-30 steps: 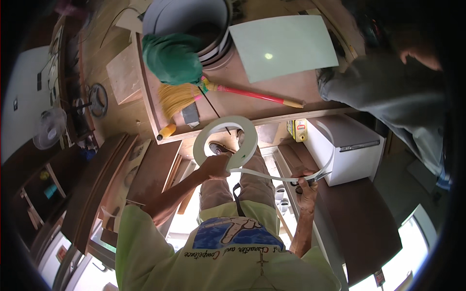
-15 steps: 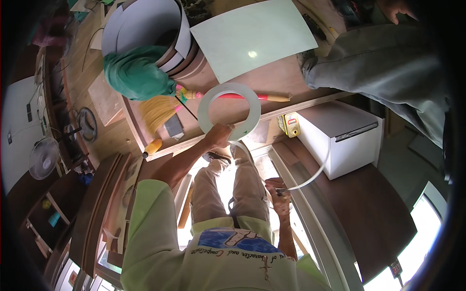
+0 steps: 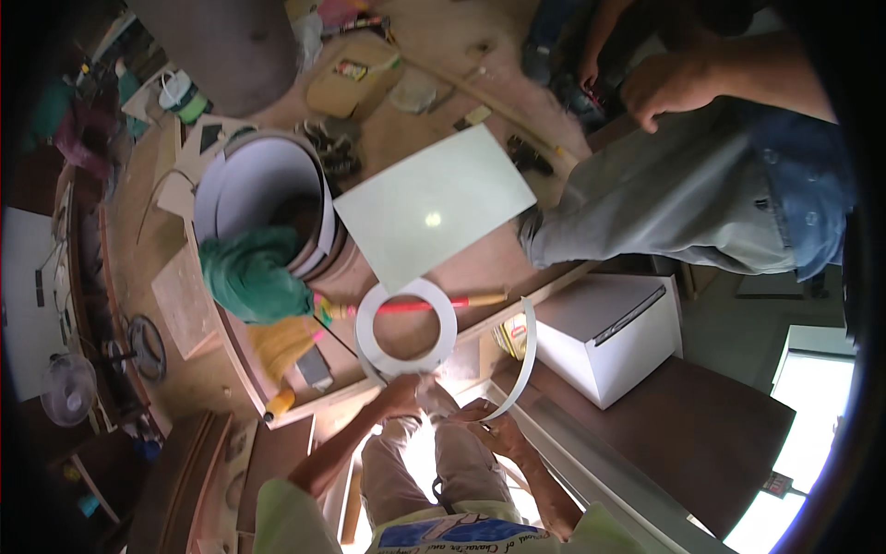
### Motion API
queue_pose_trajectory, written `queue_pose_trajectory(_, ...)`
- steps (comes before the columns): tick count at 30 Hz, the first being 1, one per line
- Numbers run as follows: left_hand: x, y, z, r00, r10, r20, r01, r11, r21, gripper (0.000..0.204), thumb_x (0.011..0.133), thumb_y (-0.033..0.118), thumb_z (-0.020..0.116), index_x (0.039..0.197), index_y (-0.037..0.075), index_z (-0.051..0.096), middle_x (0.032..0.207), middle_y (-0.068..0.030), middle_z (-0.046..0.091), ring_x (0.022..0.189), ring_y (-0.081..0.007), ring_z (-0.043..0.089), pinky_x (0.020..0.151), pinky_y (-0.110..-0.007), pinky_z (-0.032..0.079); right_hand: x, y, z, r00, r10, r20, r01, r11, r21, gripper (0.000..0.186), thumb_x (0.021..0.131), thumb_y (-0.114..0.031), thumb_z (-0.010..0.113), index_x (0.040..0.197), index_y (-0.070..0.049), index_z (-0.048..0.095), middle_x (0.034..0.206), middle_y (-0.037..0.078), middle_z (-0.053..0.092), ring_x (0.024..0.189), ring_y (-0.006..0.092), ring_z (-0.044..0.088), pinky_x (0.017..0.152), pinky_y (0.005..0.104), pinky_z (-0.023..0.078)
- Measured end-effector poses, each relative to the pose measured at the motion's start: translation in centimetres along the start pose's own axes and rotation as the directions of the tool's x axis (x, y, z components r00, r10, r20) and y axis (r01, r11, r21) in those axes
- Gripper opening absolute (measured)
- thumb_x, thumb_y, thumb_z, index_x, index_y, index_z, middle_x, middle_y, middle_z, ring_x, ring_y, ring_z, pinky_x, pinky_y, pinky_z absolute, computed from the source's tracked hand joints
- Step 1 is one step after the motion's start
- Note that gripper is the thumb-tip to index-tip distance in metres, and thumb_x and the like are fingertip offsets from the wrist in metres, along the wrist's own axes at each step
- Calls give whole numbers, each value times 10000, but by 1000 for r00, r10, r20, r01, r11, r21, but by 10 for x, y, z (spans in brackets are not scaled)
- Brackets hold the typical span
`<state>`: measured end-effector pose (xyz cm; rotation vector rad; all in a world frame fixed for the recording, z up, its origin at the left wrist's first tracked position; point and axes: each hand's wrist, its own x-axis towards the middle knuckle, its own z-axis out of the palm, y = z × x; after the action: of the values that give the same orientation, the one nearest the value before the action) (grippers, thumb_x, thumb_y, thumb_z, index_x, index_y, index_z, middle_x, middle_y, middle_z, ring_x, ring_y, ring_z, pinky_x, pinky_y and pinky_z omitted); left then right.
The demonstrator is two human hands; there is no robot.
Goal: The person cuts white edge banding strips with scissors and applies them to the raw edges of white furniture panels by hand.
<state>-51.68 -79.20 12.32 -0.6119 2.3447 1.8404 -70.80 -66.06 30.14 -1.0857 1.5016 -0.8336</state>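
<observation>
My left hand [image 3: 400,395] is closed on the lower rim of a flat white roll of edge banding [image 3: 448,329], which stands out ahead of me like a ring. A loose white strip [image 3: 530,355] bows up and to the right from my right hand [image 3: 496,432], its free end in the air near the white box. My right fingers are closed round that strip, close beside the left hand. Behind the roll lies a broom with a red handle [image 3: 472,301] and straw bristles [image 3: 275,349]. A pale rectangular sheet [image 3: 438,198] lies just beyond.
A white box-like cabinet [image 3: 620,358] stands to the right on a brown panel [image 3: 664,425]. Rolled sheets [image 3: 221,189] with a green cloth [image 3: 254,277] stand at left. Another person's hand [image 3: 669,88] and grey trouser leg [image 3: 646,208] are at upper right. A fan [image 3: 69,388] stands far left.
My view has tilted up, showing more of the far floor. My right hand has come up and left beside my left hand, and the strip now arcs upward with its end raised.
</observation>
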Motion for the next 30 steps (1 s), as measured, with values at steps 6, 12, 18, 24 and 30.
queue_pose_trajectory(6,-65,86,-30,995,-60,-78,19,895,-445,377,906,299,624,1191,52,608,965,-135,685,796,-188,652,758,-330,523,49,-79,-17,997,-26,75,24,1000,15,242,878,-93,629,1119,-84,653,1032,57,665,962,186,601,856,315,481)
queue_pose_trajectory(12,-111,96,-105,984,-176,-21,150,889,-434,231,932,87,554,1152,47,613,924,5,656,732,-67,578,659,-246,512,120,-62,-32,884,398,-245,-181,774,606,314,910,-213,618,1168,-37,594,855,29,632,782,123,599,683,267,471)
queue_pose_trajectory(18,-113,125,-162,975,-203,-90,163,929,-332,306,944,300,520,977,44,684,666,15,600,589,-45,532,514,-236,425,185,-63,-90,888,310,-338,84,614,785,254,861,-144,666,1106,-90,629,888,-15,599,774,89,567,595,242,443)
queue_pose_trajectory(24,-66,165,-218,962,-225,-157,203,969,-142,357,955,358,486,990,48,660,584,-26,554,497,-106,528,498,-264,427,207,-69,-134,793,179,-582,328,680,656,558,858,-128,667,1346,-41,411,809,-34,554,668,103,551,543,226,429)
queue_pose_trajectory(30,-1,116,-204,924,-310,-226,260,939,-224,317,947,310,473,942,24,609,575,-40,558,500,-117,561,514,-276,444,242,9,-179,770,262,-582,93,856,509,535,858,-146,653,1334,-9,452,746,-13,536,624,91,530,537,231,417)
